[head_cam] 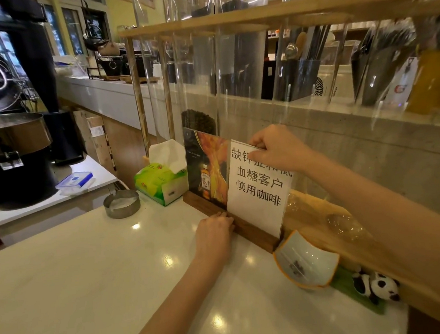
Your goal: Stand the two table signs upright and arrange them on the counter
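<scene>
Upright now, both table signs stand side by side at the back of the pale counter (90, 269), the white sign with black Chinese text (257, 190) overlapping the dark bottle advert sign (206, 168), their wooden bases (247, 229) in line. Right hand (278, 149) pinches the white sign's top edge, fingers closed on it; left hand (213, 233) rests curled against the base front, fingertips touching the wood. Just left sit a green tissue box (159, 182) and metal ashtray (121, 203).

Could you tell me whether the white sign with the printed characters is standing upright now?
Upright. The white sign stands in its wooden base, with the right hand gripping its top edge and the left hand at the base.
</scene>
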Available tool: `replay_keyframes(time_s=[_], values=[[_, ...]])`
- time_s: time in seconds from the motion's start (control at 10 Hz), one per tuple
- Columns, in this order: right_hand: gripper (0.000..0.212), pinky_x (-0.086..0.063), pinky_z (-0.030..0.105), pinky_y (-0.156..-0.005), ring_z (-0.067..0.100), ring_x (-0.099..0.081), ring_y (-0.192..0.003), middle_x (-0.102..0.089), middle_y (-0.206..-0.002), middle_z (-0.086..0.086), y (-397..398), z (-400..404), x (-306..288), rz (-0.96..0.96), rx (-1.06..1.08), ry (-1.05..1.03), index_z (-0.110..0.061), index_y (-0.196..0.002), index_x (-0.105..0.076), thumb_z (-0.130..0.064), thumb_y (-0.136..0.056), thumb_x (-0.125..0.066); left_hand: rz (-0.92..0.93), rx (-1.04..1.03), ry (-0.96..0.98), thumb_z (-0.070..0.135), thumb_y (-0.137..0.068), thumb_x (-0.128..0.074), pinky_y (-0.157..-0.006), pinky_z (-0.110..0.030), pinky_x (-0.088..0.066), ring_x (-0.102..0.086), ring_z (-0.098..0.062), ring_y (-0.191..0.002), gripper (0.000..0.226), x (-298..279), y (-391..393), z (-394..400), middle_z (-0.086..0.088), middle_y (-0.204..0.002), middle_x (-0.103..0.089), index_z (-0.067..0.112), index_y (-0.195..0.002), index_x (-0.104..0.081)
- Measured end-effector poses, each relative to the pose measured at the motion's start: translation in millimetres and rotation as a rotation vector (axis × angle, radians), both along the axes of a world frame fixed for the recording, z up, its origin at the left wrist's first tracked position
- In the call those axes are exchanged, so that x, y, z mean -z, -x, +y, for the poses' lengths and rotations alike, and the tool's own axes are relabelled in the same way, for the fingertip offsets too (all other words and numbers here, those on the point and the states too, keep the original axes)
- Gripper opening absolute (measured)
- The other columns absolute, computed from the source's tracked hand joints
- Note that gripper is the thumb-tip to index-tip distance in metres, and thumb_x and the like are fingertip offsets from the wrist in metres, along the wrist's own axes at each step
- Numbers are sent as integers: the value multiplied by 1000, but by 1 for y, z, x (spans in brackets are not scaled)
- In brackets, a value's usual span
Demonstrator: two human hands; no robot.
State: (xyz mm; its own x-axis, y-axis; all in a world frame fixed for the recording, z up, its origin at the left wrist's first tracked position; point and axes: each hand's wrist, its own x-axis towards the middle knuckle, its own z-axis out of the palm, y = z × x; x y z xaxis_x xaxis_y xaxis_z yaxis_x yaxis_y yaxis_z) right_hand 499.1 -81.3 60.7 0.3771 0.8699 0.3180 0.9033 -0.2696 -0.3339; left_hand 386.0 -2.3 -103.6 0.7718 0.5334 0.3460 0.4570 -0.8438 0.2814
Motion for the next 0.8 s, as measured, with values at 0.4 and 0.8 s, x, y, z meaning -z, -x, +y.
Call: replay_keyframes(time_s=[0.4,0.8], values=[[23,-49,31,-57,29,-64,-81,-67,-103,17,23,-1,-6,-356,150,269,-1,-106,-57,-14,-91,-46,282,149,248,19,-87,-55,-108,-34,-35,-43,-23,-130,49,-33,15,17,-6,-142,-47,18,-135,-43],[49,-43,35,-98,22,-50,-120,-53,-133,8,113,-10,45,75,-127,-342,-15,-133,-41,-26,-87,-55,69,-47,341,31,-89,-52,-108,-35,-34,-41,-23,-131,57,-63,146,22,-7,-146,-41,21,-141,-30]])
